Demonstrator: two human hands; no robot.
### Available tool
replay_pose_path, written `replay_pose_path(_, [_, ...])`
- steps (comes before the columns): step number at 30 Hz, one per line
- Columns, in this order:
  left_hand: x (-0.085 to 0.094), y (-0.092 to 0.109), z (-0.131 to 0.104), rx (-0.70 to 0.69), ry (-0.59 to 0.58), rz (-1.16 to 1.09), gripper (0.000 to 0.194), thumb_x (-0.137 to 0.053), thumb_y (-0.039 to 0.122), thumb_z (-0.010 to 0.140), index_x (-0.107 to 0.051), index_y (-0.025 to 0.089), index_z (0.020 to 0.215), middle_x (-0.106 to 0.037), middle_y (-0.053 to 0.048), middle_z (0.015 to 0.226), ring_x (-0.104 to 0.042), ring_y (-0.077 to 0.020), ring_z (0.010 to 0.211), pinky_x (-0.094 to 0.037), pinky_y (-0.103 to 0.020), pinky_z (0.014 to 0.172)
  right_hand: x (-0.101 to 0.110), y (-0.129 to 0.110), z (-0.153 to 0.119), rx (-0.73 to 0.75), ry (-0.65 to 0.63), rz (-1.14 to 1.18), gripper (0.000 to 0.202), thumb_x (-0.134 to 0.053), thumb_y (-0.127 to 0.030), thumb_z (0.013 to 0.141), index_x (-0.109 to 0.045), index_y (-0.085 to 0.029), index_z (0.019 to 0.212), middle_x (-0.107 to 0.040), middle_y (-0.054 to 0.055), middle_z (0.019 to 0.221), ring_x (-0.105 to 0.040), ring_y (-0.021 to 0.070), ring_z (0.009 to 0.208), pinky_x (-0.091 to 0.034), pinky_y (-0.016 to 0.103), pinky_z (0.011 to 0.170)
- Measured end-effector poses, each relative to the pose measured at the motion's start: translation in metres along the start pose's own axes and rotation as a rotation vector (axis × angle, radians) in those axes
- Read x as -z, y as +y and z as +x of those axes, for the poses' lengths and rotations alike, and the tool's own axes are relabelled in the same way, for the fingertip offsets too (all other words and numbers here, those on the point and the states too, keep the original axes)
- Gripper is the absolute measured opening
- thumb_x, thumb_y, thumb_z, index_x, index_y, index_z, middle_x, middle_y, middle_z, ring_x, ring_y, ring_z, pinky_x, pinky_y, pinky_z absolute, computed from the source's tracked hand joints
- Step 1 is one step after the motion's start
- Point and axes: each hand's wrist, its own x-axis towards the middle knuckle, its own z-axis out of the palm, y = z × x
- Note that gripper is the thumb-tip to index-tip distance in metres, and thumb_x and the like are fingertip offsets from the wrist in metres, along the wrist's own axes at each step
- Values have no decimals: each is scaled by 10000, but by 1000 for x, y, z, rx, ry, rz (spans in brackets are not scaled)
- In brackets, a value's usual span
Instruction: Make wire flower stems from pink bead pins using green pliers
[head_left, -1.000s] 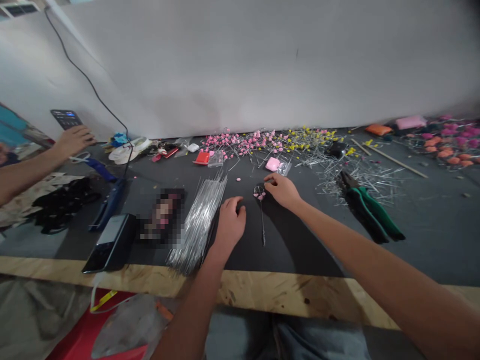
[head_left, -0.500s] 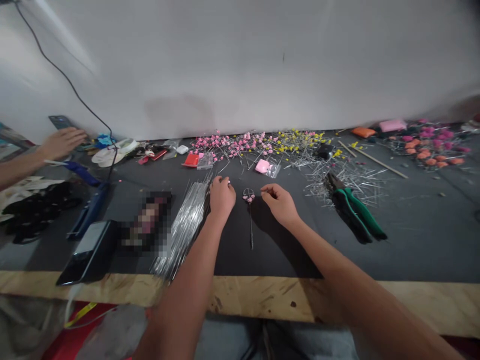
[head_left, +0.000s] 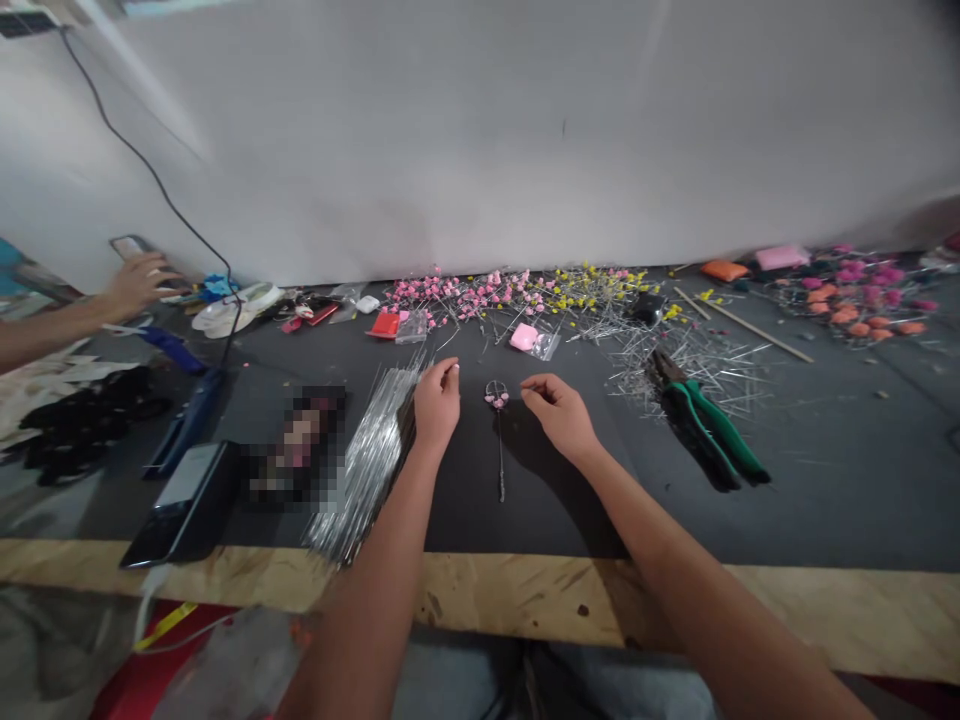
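My left hand (head_left: pixel 437 408) is raised beside the right edge of a bundle of silvery wires (head_left: pixel 367 450). Its thumb and forefinger are pinched together, with a tiny pale spot at the tips that is too small to name. Between my hands lies a wire piece (head_left: pixel 496 396) with a round looped head, small pink blobs on it and a straight stem pointing toward me. To its right, my right hand (head_left: pixel 561 412) is closed in a pinch, fingertips a short way from the loop. Whatever it may hold is hidden.
Pliers with green handles (head_left: pixel 712 430) lie right, by scattered wires (head_left: pixel 686 360). Behind are pink-tipped wires (head_left: pixel 480 292), yellow-tipped wires (head_left: pixel 600 288) and a pink clay packet (head_left: pixel 525 337). A phone (head_left: pixel 180 500) lies left; another person's hand (head_left: pixel 142 285) holds a device.
My left hand has shifted slightly left, its thumb and forefinger now drawn together. My right hand has hardly moved. The other person's hand has tilted its device.
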Motion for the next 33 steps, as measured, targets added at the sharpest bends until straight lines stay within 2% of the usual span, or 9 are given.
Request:
replay_pose_path(4, [5,4,-8,275,23,-522,272,-562,384,750,-598,163,904,-564,-13,738,-537,-94,603,-452,-227,546,0,0,-1,24,-9,24,233,-516,-382,743,-594,-202,868,-551,-5,682,-471,129,593,-382,233,555])
replay_pose_path(6, [7,7,-12,308,23,-682,261,-618,358,707,-591,152,864,-547,8,712,-517,-65,578,-438,-198,537,0,1,-1,22,-9,35,239,-522,-388,741,-597,-197,863,-547,-7,672,-460,123,578,-374,231,544])
replay_pose_path(8, [8,11,-16,312,2,-742,271,-660,323,671,-592,145,863,-560,12,713,-518,-53,577,-432,-184,543,-1,2,-1,24,-17,46,247,-529,-393,738,-603,-194,864,-546,-11,659,-452,119,566,-366,230,538])
replay_pose_path(12, [4,19,-27,272,-116,-625,301,-673,330,660,-613,151,894,-630,-11,763,-553,-72,607,-455,-208,584,0,2,-1,69,-19,71,269,-548,-410,732,-636,-185,849,-588,-2,693,-475,122,598,-362,237,564])
replay_pose_path(17, [-2,28,-39,93,-274,-441,274,-623,368,717,-647,176,912,-668,-31,829,-613,-129,719,-486,-253,667,4,0,-2,75,-96,156,301,-565,-447,733,-660,-189,857,-618,0,738,-494,116,620,-373,236,582])
replay_pose_path(21, [-2,31,-41,-74,-300,-329,215,-616,343,738,-673,185,874,-666,-45,886,-616,-143,803,-480,-272,764,5,1,-2,106,-162,135,297,-570,-449,738,-679,-191,836,-643,10,775,-538,139,699,-398,253,655])
replay_pose_path(25, [-2,30,-41,-197,-313,-271,182,-606,318,756,-683,196,867,-648,-54,897,-604,-144,834,-477,-266,757,6,2,-1,133,-212,95,291,-569,-446,745,-689,-200,843,-663,17,818,-566,164,783,-408,277,736])
replay_pose_path(33, [-2,30,-43,-256,-334,-247,163,-607,302,761,-686,216,875,-627,-44,874,-595,-130,814,-474,-257,739,5,4,-1,128,-266,151,280,-567,-438,752,-694,-210,851,-677,16,853,-577,173,817,-408,295,789])
